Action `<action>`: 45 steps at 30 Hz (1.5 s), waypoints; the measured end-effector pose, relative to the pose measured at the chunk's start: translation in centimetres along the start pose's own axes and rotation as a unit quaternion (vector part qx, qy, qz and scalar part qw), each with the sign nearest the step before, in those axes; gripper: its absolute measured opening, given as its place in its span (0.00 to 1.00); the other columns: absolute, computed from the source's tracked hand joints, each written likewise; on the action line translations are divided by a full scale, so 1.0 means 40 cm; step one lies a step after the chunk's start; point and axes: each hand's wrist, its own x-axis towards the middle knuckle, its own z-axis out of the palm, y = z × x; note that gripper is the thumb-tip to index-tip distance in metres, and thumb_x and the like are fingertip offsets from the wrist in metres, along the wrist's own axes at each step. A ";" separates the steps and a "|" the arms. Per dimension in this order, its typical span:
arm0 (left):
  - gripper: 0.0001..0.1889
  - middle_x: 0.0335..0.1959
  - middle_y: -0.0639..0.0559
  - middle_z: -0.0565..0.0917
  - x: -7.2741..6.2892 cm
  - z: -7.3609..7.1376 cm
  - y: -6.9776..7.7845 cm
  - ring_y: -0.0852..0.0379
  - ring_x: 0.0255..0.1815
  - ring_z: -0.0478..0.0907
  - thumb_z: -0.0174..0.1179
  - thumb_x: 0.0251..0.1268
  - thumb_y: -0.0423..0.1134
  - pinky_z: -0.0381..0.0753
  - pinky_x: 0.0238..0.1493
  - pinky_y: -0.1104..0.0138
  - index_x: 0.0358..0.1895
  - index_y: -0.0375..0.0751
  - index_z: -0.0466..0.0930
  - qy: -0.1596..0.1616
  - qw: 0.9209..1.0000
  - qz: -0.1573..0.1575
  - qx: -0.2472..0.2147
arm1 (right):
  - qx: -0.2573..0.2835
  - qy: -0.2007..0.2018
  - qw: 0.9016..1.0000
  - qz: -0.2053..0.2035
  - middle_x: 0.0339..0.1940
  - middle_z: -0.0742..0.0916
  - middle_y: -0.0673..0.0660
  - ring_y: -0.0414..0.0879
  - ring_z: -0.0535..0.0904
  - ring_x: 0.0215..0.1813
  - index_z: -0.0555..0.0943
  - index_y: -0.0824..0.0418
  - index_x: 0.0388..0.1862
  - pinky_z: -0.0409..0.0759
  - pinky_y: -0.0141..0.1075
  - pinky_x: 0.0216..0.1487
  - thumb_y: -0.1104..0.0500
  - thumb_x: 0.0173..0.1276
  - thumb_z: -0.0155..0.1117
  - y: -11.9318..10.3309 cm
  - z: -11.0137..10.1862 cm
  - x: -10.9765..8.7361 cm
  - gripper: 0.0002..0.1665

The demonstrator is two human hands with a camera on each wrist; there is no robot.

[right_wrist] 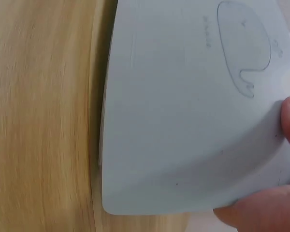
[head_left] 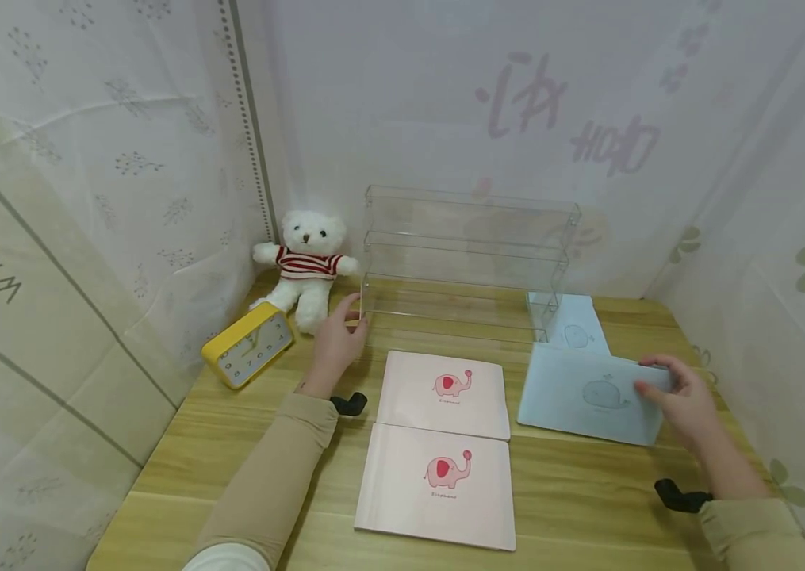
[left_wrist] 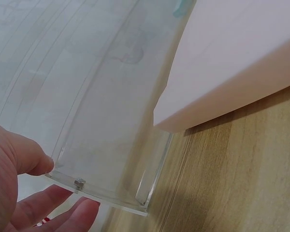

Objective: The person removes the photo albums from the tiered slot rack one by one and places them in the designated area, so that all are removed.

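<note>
My left hand pinches the left end panel of a clear acrylic tiered rack; in the left wrist view the thumb is on one side of the panel and fingers are on the other. At the right, my right hand grips the right edge of a light blue notebook with a whale drawing. The right wrist view shows its thumb and a finger at the cover's edge. Behind it lies another blue whale notebook, partly covered, by the rack's right end.
Two pink elephant notebooks lie one in front of the other before the rack. A white teddy bear in a striped sweater sits left of the rack, behind a yellow alarm clock. Patterned cloth surrounds the wooden table.
</note>
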 end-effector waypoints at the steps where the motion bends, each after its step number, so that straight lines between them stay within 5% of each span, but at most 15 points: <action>1: 0.29 0.64 0.36 0.89 0.000 0.000 0.000 0.37 0.55 0.94 0.60 0.83 0.44 0.93 0.48 0.45 0.83 0.55 0.71 0.000 1.000 -0.001 0.000 | 0.002 -0.003 1.000 -0.002 0.58 0.72 0.27 0.29 0.69 0.57 0.79 0.56 0.69 0.69 0.19 0.50 0.51 0.81 0.71 0.006 -0.002 0.001 0.24; 6: 0.29 0.64 0.37 0.89 0.000 -0.001 0.001 0.38 0.55 0.93 0.60 0.84 0.44 0.93 0.46 0.46 0.83 0.55 0.71 -0.001 1.000 -0.001 -0.002 | 0.013 -0.014 1.000 -0.004 0.73 0.73 0.40 0.41 0.62 0.79 0.78 0.56 0.73 0.59 0.34 0.82 0.49 0.81 0.71 0.023 -0.004 0.001 0.27; 10: 0.29 0.64 0.37 0.89 0.000 -0.001 0.001 0.38 0.55 0.94 0.60 0.83 0.44 0.94 0.46 0.47 0.83 0.56 0.71 -0.002 1.000 0.000 0.000 | 0.013 -0.016 1.000 0.012 0.85 0.66 0.60 0.63 0.53 0.89 0.77 0.56 0.73 0.50 0.57 0.92 0.49 0.82 0.70 0.030 0.000 0.001 0.27; 15: 0.28 0.63 0.37 0.90 0.001 0.002 0.000 0.38 0.54 0.94 0.61 0.83 0.42 0.93 0.45 0.46 0.82 0.56 0.72 0.001 1.000 0.000 -0.002 | 0.018 -0.021 0.999 0.023 0.88 0.60 0.72 0.73 0.48 0.90 0.75 0.62 0.73 0.44 0.70 0.90 0.51 0.83 0.69 0.042 0.005 0.006 0.28; 22: 0.29 0.63 0.37 0.90 0.002 0.004 0.000 0.38 0.54 0.94 0.62 0.83 0.41 0.94 0.45 0.46 0.82 0.56 0.72 0.004 1.000 -0.002 -0.001 | -0.022 -0.039 0.999 0.024 0.86 0.61 0.77 0.78 0.51 0.86 0.72 0.68 0.74 0.50 0.77 0.84 0.55 0.84 0.68 0.056 0.009 0.015 0.30; 45: 0.29 0.63 0.36 0.89 0.000 0.003 0.003 0.37 0.54 0.94 0.62 0.82 0.41 0.93 0.46 0.45 0.82 0.54 0.72 0.004 1.000 -0.002 0.003 | -0.044 -0.077 0.995 0.048 0.83 0.64 0.82 0.85 0.46 0.88 0.74 0.74 0.67 0.42 0.80 0.84 0.67 0.80 0.67 0.089 0.055 0.025 0.23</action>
